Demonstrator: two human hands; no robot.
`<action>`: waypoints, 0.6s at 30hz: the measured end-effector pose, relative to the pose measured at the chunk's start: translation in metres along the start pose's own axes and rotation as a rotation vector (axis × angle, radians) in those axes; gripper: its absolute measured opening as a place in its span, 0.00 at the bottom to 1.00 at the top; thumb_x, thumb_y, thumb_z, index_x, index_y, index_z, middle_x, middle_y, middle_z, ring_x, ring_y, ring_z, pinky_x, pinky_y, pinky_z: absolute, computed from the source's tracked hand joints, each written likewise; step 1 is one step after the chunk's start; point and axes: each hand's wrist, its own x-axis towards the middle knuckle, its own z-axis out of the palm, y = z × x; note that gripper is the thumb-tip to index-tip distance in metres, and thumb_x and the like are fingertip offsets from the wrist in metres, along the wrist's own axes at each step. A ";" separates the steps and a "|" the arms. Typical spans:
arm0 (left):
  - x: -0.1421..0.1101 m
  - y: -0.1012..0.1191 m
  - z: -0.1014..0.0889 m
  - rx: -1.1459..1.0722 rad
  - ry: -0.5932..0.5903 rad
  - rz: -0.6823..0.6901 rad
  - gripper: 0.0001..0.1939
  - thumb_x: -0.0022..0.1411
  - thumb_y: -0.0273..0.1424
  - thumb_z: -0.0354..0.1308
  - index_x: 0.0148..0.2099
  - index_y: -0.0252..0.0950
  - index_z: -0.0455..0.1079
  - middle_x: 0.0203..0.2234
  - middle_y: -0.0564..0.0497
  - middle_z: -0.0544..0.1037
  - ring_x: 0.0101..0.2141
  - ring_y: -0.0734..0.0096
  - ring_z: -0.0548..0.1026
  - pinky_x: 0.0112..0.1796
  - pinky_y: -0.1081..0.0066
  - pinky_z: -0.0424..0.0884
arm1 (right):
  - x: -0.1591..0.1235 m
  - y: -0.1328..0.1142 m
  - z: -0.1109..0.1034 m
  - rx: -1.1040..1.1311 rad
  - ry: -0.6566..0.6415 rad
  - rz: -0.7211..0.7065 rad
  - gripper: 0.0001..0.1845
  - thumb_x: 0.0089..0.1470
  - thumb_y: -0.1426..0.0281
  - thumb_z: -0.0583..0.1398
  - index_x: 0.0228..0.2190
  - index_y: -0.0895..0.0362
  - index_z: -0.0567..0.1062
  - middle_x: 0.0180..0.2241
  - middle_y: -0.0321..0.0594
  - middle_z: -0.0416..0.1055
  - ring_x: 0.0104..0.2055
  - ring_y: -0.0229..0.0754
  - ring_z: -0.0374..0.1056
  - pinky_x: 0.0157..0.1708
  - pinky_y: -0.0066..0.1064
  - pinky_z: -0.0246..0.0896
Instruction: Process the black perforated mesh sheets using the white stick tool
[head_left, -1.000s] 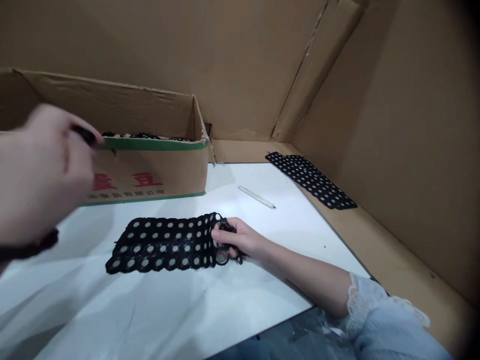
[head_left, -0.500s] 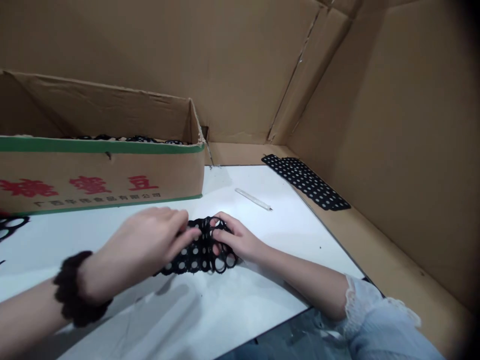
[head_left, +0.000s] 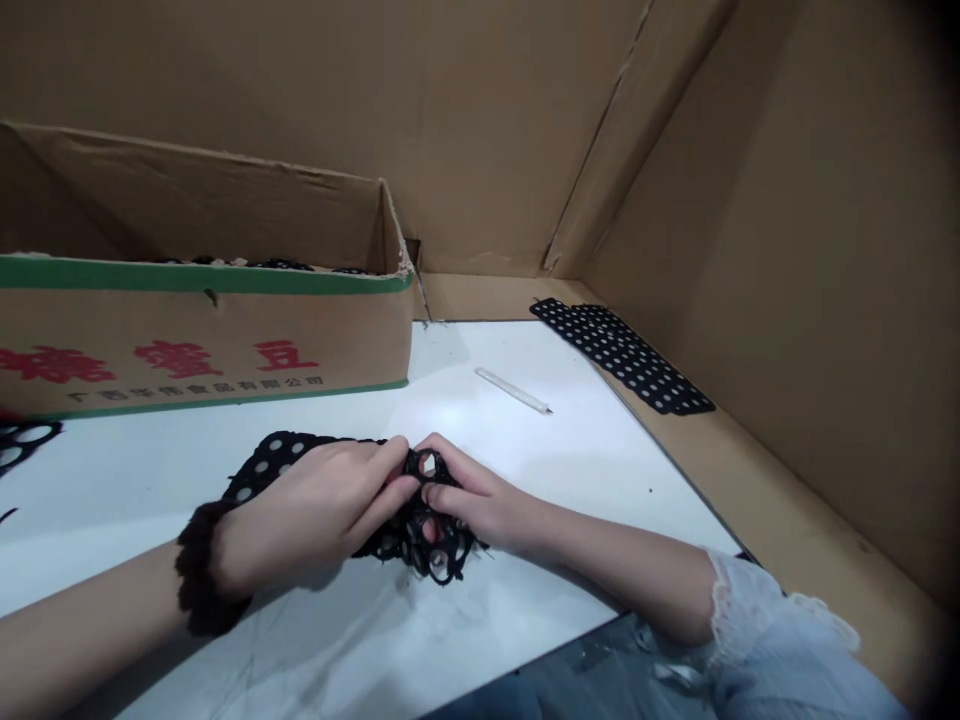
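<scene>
A black sheet with rows of round pale dots [head_left: 266, 465] lies on the white table under my left hand [head_left: 322, 500], which wears a dark fluffy band at the wrist. My left thumb and forefinger pinch the sheet near its right end. Close beside them, my right hand [head_left: 480, 495] grips the bunched end, a black strip with larger round holes [head_left: 446, 560]. One right fingertip shows through a hole. How the strip and the sheet join is hidden by my fingers.
A pale, thin pen-like tool [head_left: 514, 390] lies beyond my hands. Dotted black sheets [head_left: 622, 355] rest at the right edge. A cardboard box [head_left: 202, 330] holding black pieces stands at the back left. Another black holed piece [head_left: 26, 445] lies far left. Cardboard walls [head_left: 787, 250] enclose the table.
My left hand has come down from above the sheet and now pinches it next to my right hand. The holed end is more bunched, and more of the sheet shows behind my left hand.
</scene>
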 end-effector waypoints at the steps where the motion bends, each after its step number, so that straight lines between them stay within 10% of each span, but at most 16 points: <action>1: 0.000 0.001 0.000 -0.039 0.000 -0.019 0.15 0.69 0.40 0.35 0.34 0.39 0.56 0.26 0.53 0.70 0.27 0.68 0.68 0.29 0.69 0.59 | 0.000 0.000 0.001 -0.003 -0.014 -0.006 0.05 0.57 0.74 0.48 0.37 0.53 0.57 0.21 0.28 0.61 0.21 0.32 0.61 0.17 0.20 0.57; 18: 0.001 0.006 0.011 -0.031 0.052 -0.329 0.11 0.63 0.32 0.36 0.31 0.39 0.56 0.20 0.54 0.67 0.23 0.67 0.66 0.26 0.69 0.54 | 0.007 0.009 -0.002 -0.033 -0.085 -0.023 0.14 0.53 0.82 0.46 0.39 0.53 0.57 0.20 0.25 0.60 0.17 0.31 0.61 0.16 0.22 0.61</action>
